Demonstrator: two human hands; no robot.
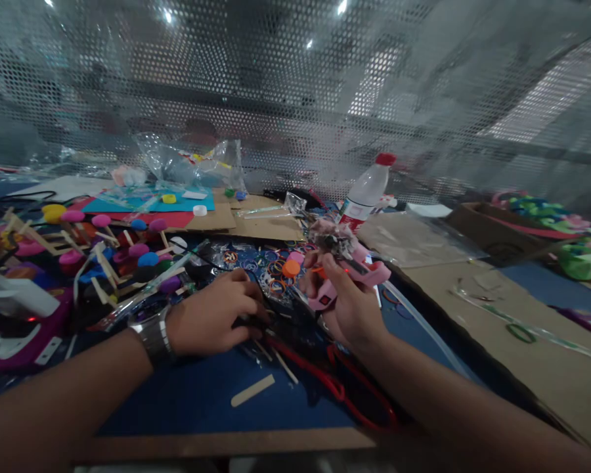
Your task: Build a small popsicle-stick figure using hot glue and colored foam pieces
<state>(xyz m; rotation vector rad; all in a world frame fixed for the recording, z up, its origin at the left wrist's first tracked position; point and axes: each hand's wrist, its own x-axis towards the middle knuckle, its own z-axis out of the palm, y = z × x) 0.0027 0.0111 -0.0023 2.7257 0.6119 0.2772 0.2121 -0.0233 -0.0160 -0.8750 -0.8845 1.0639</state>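
Observation:
My right hand (352, 305) is wrapped around a pink glue gun (372, 274) with a small red light and an orange part by my fingers. Grey fluffy material (335, 238) covers its far end. My left hand (221, 309), with a watch (152, 335) on its wrist, is low over the table, fingers curled down among dark items; what they hold, if anything, is hidden. Between my hands and nearer me lie red-handled scissors (342, 391), partly lost in shadow. A flat wooden stick (253, 390) rests on the blue tabletop. Beyond my hands, colourful rubber bands (276, 268) are scattered around an orange cap (291, 268).
A bottle with a red cap (368, 190) stands tilted behind my right hand. Wooden sticks with coloured caps (113, 246) crowd the left, beside a purple device (34, 335). Cardboard sheets (263, 220) lie at the back, below a perforated screen (276, 92). A cardboard box (502, 230) sits right.

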